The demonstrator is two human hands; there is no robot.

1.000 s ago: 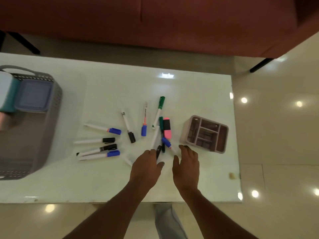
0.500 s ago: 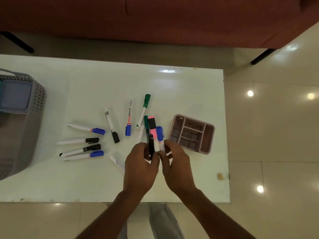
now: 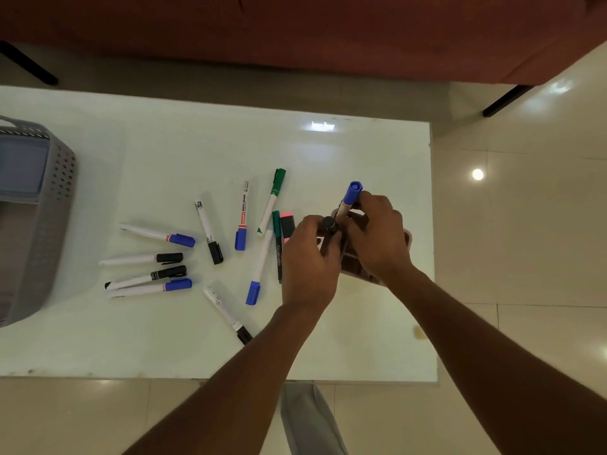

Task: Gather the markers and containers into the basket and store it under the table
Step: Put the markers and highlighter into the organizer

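Observation:
My right hand (image 3: pixel 377 234) holds a blue-capped marker (image 3: pixel 350 197) upright over the brown divided organizer (image 3: pixel 407 239), which my hands mostly hide. My left hand (image 3: pixel 310 257) grips a black-capped marker (image 3: pixel 328 223) right beside it, also over the organizer's left side. Several more markers lie loose on the white table (image 3: pixel 164 152): blue-capped (image 3: pixel 180 239), black-capped (image 3: pixel 215 251), green (image 3: pixel 278 180) and a pink highlighter (image 3: pixel 287 224). The grey perforated basket (image 3: pixel 57 205) stands at the table's left edge, far from both hands.
A grey-blue container (image 3: pixel 23 169) sits inside the basket. A red-brown sofa (image 3: pixel 295 34) runs along the far side, with black legs (image 3: pixel 502 100) on the glossy tiled floor (image 3: pixel 525 224). The table's right edge lies just past the organizer.
Both hands picked a marker each from the pile near the front and carried them right and up over the organizer. The camera view shifted left to right, so the basket sits nearer the frame edge.

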